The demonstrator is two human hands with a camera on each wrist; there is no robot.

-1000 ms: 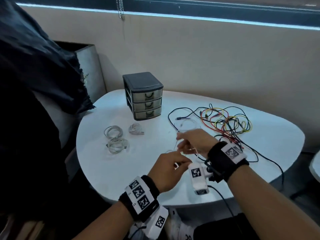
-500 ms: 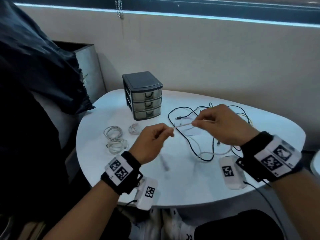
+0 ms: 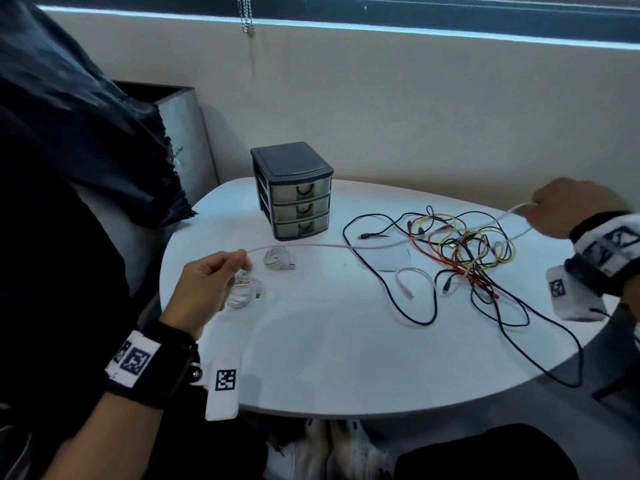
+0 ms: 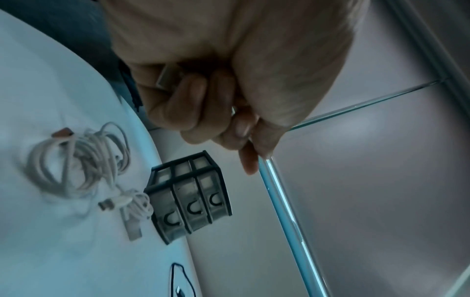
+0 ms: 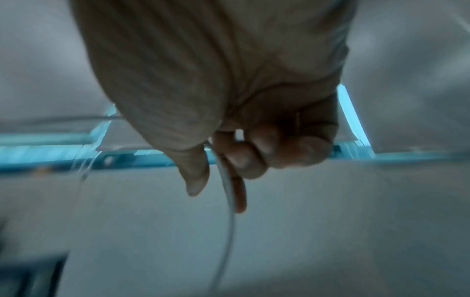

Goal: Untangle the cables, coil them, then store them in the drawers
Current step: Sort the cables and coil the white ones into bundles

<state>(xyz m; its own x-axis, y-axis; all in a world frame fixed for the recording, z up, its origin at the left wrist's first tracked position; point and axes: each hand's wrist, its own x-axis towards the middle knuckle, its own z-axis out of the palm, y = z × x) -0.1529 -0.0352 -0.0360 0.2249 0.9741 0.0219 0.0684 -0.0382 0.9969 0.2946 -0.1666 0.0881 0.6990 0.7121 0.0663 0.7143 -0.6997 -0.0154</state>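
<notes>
The left hand [image 3: 204,282] and right hand [image 3: 568,206] each pinch the white cable [image 3: 346,245] — stretched taut above the table [image 3: 329,358], spanning near the drawers [image 3: 294,192] and over the tangled cables [image 3: 467,251].

On the table [image 3: 311,358] stands one drawer box [image 3: 292,190], and it has three drawers, each with one dark handle. Two hands are in view, the left hand [image 3: 204,282] and the right hand [image 3: 568,206], and between them runs one white cable [image 3: 346,244]. White coils of cable lie near the left hand: one small coil [image 3: 277,258] is clear, and the bundle [image 3: 244,291] beside it is partly hidden, so its count cannot be told. One tangle of cables [image 3: 464,251] has black, red and yellow cables in it; their number cannot be counted. Each wrist carries one band, two in all.
</notes>
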